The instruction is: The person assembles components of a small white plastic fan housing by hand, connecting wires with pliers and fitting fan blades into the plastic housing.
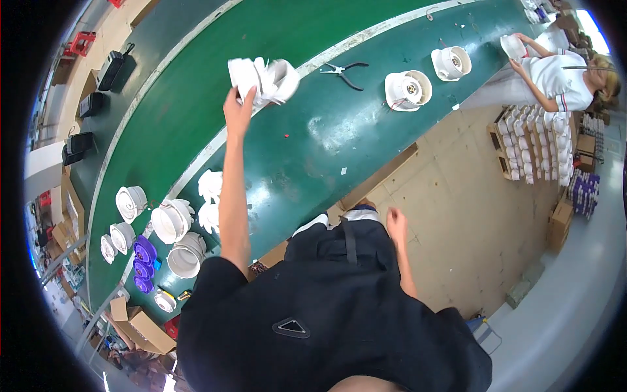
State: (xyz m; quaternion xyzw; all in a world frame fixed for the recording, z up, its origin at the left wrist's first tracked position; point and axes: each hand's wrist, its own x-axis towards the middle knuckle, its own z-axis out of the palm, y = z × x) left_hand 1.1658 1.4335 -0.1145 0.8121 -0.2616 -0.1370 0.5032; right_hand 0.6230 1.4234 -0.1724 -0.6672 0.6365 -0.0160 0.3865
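Observation:
My left hand (239,108) reaches out over the bench, fingers closed round the near side of a white plastic housing (244,76). Right against it is another white, ring-shaped housing (282,81); whether the two are joined I cannot tell. To their right lies a pair of pliers (346,73) with dark handles, spread apart on the bench. My right hand (397,225) hangs beside my right leg above the floor, its fingers curled, with nothing visible in them. Two white round housings with motors inside, a nearer one (408,90) and a farther one (451,63), stand on the bench to the right.
The green conveyor belt (196,72) runs along the far side of the bench (307,157). Several white housings (172,221) and purple ones (144,264) stand at left, near an open carton (145,330). A co-worker (555,78) at far right holds a white part. Stacked parts (532,144) stand behind.

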